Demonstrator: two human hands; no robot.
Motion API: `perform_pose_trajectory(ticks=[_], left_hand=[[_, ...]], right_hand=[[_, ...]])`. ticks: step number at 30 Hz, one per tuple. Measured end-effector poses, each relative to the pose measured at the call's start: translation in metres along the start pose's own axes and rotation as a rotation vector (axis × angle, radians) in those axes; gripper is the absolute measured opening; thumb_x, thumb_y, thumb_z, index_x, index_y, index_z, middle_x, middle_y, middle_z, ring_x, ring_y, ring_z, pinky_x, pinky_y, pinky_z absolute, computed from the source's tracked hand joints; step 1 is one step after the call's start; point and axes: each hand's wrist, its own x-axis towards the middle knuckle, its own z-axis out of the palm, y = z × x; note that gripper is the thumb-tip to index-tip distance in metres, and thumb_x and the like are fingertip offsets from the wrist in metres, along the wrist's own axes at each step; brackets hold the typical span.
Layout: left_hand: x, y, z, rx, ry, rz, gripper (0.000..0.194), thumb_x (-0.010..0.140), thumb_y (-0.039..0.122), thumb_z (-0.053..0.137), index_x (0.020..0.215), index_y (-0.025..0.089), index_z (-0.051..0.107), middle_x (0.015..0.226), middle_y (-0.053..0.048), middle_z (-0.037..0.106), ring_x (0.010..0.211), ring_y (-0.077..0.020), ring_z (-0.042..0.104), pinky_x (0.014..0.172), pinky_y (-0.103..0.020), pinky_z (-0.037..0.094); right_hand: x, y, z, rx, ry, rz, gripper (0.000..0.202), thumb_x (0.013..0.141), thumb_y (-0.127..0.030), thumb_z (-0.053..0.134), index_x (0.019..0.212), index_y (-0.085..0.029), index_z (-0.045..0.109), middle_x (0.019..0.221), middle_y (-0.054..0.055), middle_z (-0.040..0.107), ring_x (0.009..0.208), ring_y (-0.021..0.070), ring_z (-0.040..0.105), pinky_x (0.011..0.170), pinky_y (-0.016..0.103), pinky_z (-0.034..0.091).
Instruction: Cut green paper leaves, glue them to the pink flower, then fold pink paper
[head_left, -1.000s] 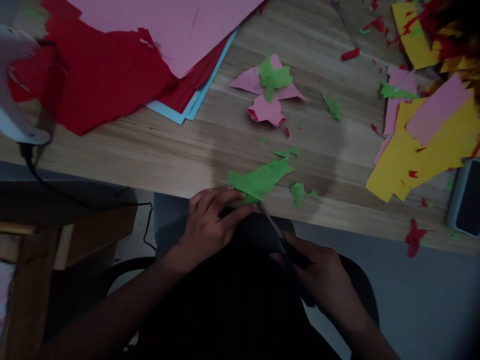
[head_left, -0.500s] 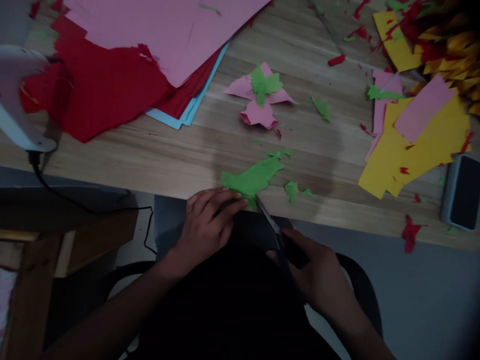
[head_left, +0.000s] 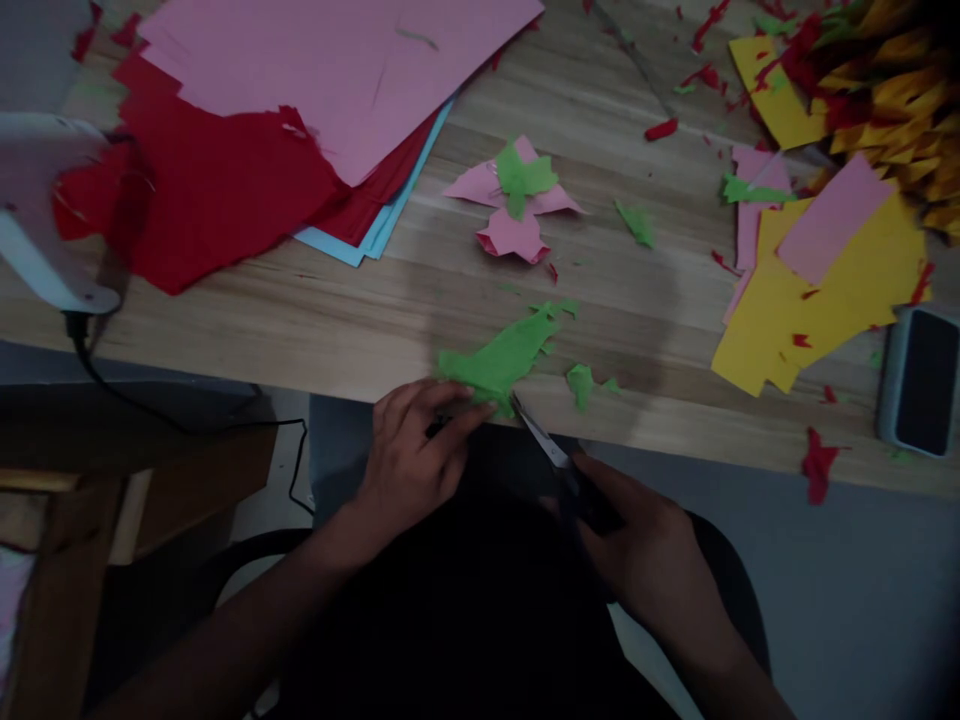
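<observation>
A piece of green paper (head_left: 502, 356) lies at the table's near edge, its lower edge pinched by the fingers of my left hand (head_left: 420, 440). My right hand (head_left: 649, 540) grips dark-handled scissors (head_left: 553, 452), whose tips touch or nearly touch the green paper's lower right corner. The blades look nearly closed. Small green scraps (head_left: 580, 385) lie just right of the paper. Farther back is a pink paper flower shape (head_left: 514, 235) with a green piece (head_left: 525, 180) on it.
Pink sheets (head_left: 337, 80), red paper (head_left: 217, 190) and blue sheets (head_left: 349, 250) lie back left, near a white device (head_left: 45, 220) with a black cable. Yellow paper (head_left: 832, 290), a phone (head_left: 921, 380) and orange paper pieces (head_left: 907, 110) are at the right.
The view has shifted slightly. My right hand and the scissors handles have moved a little to the right; my left hand still pinches the green paper.
</observation>
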Motion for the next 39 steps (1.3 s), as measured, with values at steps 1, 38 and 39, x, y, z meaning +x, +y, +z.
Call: perform_pose_trajectory(ticks=[1,38,39], left_hand=[[0.002,0.002,-0.003,-0.015,0.026,0.009,0.043,0.084,0.005,0.062,0.120,0.027,0.064,0.118,-0.007,0.063,0.112,-0.0266,0.057,0.100,-0.047,0.043],[0.021,-0.002,0.003,-0.107,0.152,-0.043,0.020,0.091,0.012,0.064,0.106,0.024,0.070,0.105,-0.002,0.078,0.107,-0.0196,0.070,0.093,-0.038,0.053],[0.020,-0.001,0.003,-0.104,0.160,-0.060,0.019,0.091,0.012,0.064,0.105,0.024,0.070,0.106,-0.003,0.078,0.107,-0.0195,0.070,0.093,-0.038,0.053]], right_hand=[[0.001,0.001,-0.002,0.026,-0.004,0.019,0.043,0.086,-0.048,0.067,0.120,-0.021,0.071,0.110,0.011,0.077,0.096,0.0288,0.075,0.081,0.041,0.060],[-0.027,-0.026,0.012,0.528,-0.421,0.073,0.069,0.081,-0.060,0.068,0.138,-0.026,0.050,0.128,0.014,0.063,0.119,0.0333,0.061,0.100,0.048,0.048],[-0.026,-0.027,0.013,0.527,-0.425,0.086,0.065,0.081,-0.058,0.067,0.136,-0.027,0.052,0.127,0.013,0.064,0.117,0.0324,0.061,0.100,0.047,0.049]])
